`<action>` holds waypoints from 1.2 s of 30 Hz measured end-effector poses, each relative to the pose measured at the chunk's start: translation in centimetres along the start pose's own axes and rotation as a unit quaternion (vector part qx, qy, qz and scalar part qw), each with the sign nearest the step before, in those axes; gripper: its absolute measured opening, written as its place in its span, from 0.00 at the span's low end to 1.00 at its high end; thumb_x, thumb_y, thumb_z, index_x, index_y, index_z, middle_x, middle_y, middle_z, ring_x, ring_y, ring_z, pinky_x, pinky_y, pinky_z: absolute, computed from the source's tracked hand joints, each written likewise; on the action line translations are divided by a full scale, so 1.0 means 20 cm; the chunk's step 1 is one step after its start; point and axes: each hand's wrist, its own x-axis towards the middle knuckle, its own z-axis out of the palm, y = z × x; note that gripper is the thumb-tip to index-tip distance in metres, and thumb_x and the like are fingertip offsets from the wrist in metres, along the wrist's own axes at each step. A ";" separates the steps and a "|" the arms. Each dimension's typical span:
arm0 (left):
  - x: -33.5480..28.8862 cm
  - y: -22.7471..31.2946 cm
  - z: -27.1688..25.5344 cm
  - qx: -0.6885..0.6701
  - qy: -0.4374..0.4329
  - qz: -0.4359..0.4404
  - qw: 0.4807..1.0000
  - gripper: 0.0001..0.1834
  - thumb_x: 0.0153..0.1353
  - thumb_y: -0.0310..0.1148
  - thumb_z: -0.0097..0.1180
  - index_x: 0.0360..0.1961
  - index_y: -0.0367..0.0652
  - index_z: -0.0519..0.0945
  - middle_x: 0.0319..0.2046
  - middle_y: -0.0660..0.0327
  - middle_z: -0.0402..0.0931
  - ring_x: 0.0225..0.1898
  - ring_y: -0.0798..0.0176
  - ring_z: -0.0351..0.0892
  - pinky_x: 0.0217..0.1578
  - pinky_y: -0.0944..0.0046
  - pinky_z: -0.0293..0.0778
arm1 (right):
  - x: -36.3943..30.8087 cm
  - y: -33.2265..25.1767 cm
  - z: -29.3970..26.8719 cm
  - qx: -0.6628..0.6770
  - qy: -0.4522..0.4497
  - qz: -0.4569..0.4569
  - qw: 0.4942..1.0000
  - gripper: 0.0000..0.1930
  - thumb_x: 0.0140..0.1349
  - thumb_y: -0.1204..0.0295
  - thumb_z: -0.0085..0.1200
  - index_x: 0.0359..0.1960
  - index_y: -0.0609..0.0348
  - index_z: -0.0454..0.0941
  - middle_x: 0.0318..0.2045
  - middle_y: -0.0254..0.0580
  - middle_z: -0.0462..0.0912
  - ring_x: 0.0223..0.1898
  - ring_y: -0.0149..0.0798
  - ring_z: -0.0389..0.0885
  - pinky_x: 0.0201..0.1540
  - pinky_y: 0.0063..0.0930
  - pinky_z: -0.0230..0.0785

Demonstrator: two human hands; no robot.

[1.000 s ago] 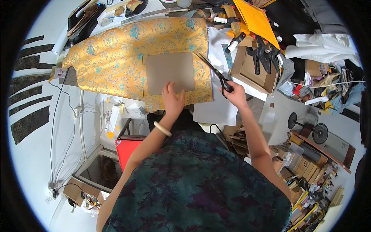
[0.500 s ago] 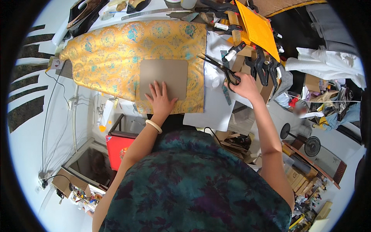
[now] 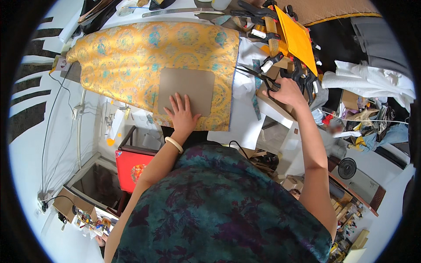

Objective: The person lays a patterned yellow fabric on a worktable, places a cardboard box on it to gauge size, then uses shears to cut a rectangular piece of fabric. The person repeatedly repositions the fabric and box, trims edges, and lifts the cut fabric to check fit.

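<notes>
While one left hand [image 3: 182,115] presses one card [image 3: 186,90], right hand [image 3: 287,92] grips scissors [image 3: 256,74]

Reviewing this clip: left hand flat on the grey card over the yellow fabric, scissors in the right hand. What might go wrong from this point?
1. The scissors are open in the right hand, points toward the yellow fabric; they could snag its edge.
2. Only the left hand pins the grey card; the card may slide on the fabric.
3. The fabric's near edge hangs past the table, so it could slip down.
</notes>
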 end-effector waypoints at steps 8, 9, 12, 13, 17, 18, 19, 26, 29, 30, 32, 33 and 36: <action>0.01 0.00 -0.02 0.017 -0.011 -0.001 1.000 0.54 0.55 0.58 0.68 0.75 0.41 0.58 0.77 0.38 0.44 0.77 0.28 0.38 0.63 0.15 0.45 | 0.20 0.02 0.07 0.066 -0.066 -0.061 0.994 0.36 0.44 0.36 0.69 0.41 0.58 0.88 0.33 0.55 0.87 0.42 0.54 0.86 0.50 0.43 0.76; 0.01 0.00 -0.01 0.019 -0.014 -0.001 1.000 0.54 0.55 0.58 0.68 0.75 0.41 0.58 0.77 0.38 0.44 0.77 0.28 0.38 0.63 0.14 0.45 | 0.23 0.03 0.09 0.077 -0.076 -0.065 0.992 0.36 0.44 0.35 0.69 0.41 0.57 0.88 0.33 0.54 0.87 0.42 0.53 0.86 0.50 0.42 0.76; 0.01 0.00 0.00 0.015 -0.019 -0.001 1.000 0.54 0.55 0.57 0.67 0.76 0.40 0.57 0.77 0.38 0.43 0.77 0.27 0.37 0.63 0.14 0.45 | 0.31 0.07 0.13 0.092 -0.092 -0.077 0.988 0.36 0.46 0.36 0.69 0.41 0.58 0.88 0.33 0.49 0.87 0.39 0.49 0.86 0.48 0.39 0.75; 0.01 0.00 -0.01 0.014 -0.022 -0.001 1.000 0.54 0.56 0.57 0.67 0.76 0.40 0.57 0.77 0.38 0.43 0.77 0.27 0.37 0.63 0.14 0.44 | 0.33 0.09 0.15 0.111 -0.094 -0.083 0.986 0.35 0.46 0.36 0.70 0.40 0.58 0.88 0.33 0.48 0.87 0.39 0.47 0.85 0.48 0.38 0.75; 0.01 0.01 -0.03 0.014 -0.029 -0.002 0.999 0.54 0.57 0.57 0.66 0.76 0.40 0.56 0.77 0.37 0.42 0.77 0.27 0.37 0.63 0.13 0.43 | 0.40 0.12 0.20 0.157 -0.101 -0.092 0.978 0.34 0.47 0.37 0.71 0.38 0.60 0.87 0.32 0.44 0.86 0.37 0.42 0.83 0.45 0.34 0.74; 0.02 0.01 -0.03 0.015 -0.030 -0.003 0.999 0.54 0.57 0.57 0.66 0.76 0.40 0.56 0.77 0.37 0.42 0.77 0.27 0.37 0.63 0.13 0.43 | 0.40 0.13 0.20 0.156 -0.105 -0.089 0.978 0.34 0.48 0.38 0.71 0.37 0.60 0.87 0.31 0.43 0.86 0.37 0.41 0.83 0.45 0.34 0.74; 0.02 0.01 -0.02 0.016 -0.030 -0.004 0.999 0.54 0.57 0.57 0.66 0.76 0.40 0.56 0.77 0.37 0.42 0.77 0.27 0.36 0.63 0.13 0.43 | 0.41 0.13 0.20 0.154 -0.110 -0.086 0.978 0.33 0.48 0.38 0.71 0.37 0.60 0.87 0.31 0.43 0.86 0.36 0.41 0.83 0.44 0.34 0.74; 0.02 0.02 -0.03 0.023 -0.034 -0.007 0.999 0.54 0.57 0.58 0.66 0.76 0.40 0.56 0.77 0.38 0.42 0.77 0.28 0.36 0.64 0.14 0.43 | 0.44 0.19 0.25 0.182 -0.096 -0.129 0.970 0.27 0.52 0.46 0.74 0.37 0.60 0.87 0.28 0.41 0.84 0.32 0.36 0.79 0.41 0.31 0.72; 0.02 0.01 -0.02 0.023 -0.031 -0.007 0.999 0.54 0.57 0.58 0.66 0.76 0.40 0.56 0.77 0.38 0.42 0.77 0.28 0.36 0.64 0.14 0.43 | 0.44 0.20 0.26 0.202 -0.091 -0.140 0.965 0.26 0.52 0.47 0.74 0.37 0.60 0.87 0.27 0.40 0.84 0.31 0.35 0.78 0.40 0.31 0.72; 0.01 0.01 -0.02 0.024 -0.029 -0.007 0.999 0.54 0.57 0.58 0.66 0.76 0.40 0.56 0.77 0.38 0.42 0.77 0.28 0.36 0.64 0.14 0.43 | 0.44 0.20 0.26 0.203 -0.091 -0.147 0.964 0.26 0.52 0.48 0.74 0.36 0.60 0.87 0.27 0.40 0.84 0.30 0.35 0.78 0.40 0.31 0.72; 0.02 0.02 -0.02 0.024 -0.033 -0.008 0.999 0.54 0.57 0.58 0.66 0.76 0.40 0.56 0.77 0.38 0.42 0.77 0.28 0.36 0.63 0.14 0.43 | 0.44 0.21 0.26 0.207 -0.087 -0.152 0.962 0.26 0.51 0.48 0.75 0.36 0.60 0.87 0.26 0.39 0.84 0.30 0.34 0.77 0.39 0.31 0.71; 0.02 0.02 -0.03 0.024 -0.035 -0.008 0.999 0.54 0.57 0.58 0.66 0.77 0.40 0.56 0.77 0.38 0.42 0.77 0.28 0.36 0.63 0.14 0.43 | 0.45 0.22 0.27 0.211 -0.085 -0.153 0.962 0.26 0.51 0.48 0.75 0.36 0.60 0.86 0.26 0.39 0.84 0.29 0.34 0.77 0.39 0.31 0.71; 0.02 0.02 -0.03 0.025 -0.034 -0.006 0.999 0.54 0.57 0.58 0.66 0.76 0.40 0.56 0.77 0.38 0.42 0.77 0.28 0.37 0.63 0.14 0.43 | 0.46 0.23 0.31 0.193 -0.077 -0.150 0.967 0.27 0.49 0.47 0.75 0.35 0.59 0.86 0.26 0.38 0.84 0.30 0.34 0.77 0.39 0.31 0.71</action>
